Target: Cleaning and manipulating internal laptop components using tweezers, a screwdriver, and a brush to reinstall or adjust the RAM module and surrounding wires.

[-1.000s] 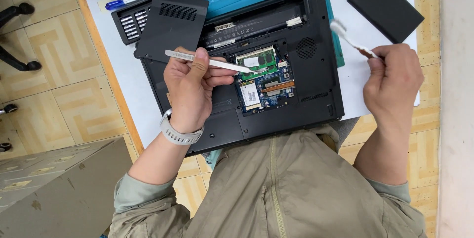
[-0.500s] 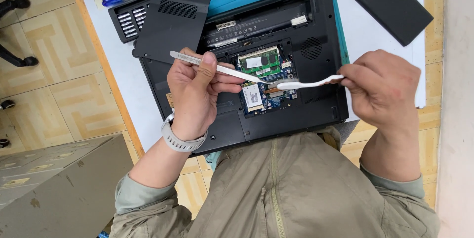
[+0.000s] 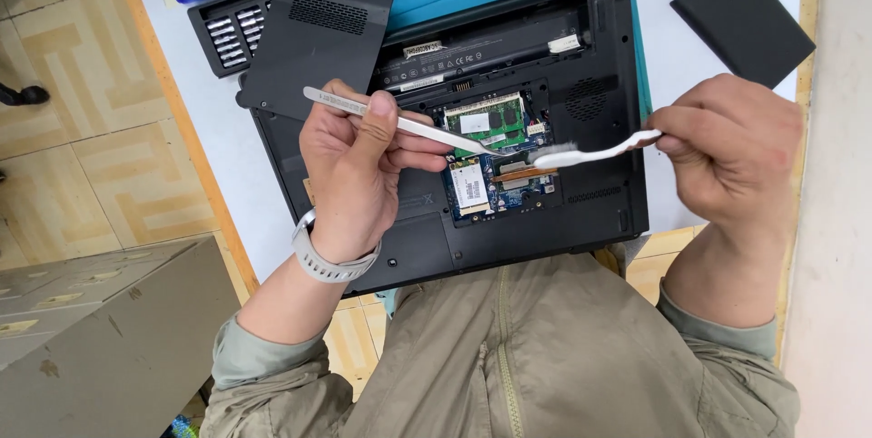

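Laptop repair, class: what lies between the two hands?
In the head view, between left hand and right hand lies the open laptop bay, where tweezers and brush meet.

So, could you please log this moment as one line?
left hand: holds tweezers | right hand: holds white brush | over open laptop

A slim silver metal pair of tweezers (image 3: 400, 122) lies slanted, its tip over the green memory board in the open bay of the black upturned laptop (image 3: 472, 129). A white plastic brush (image 3: 595, 149) reaches in nearly level from the laptop's other side, its bristled head just beside the tweezers' tip, over the same bay.
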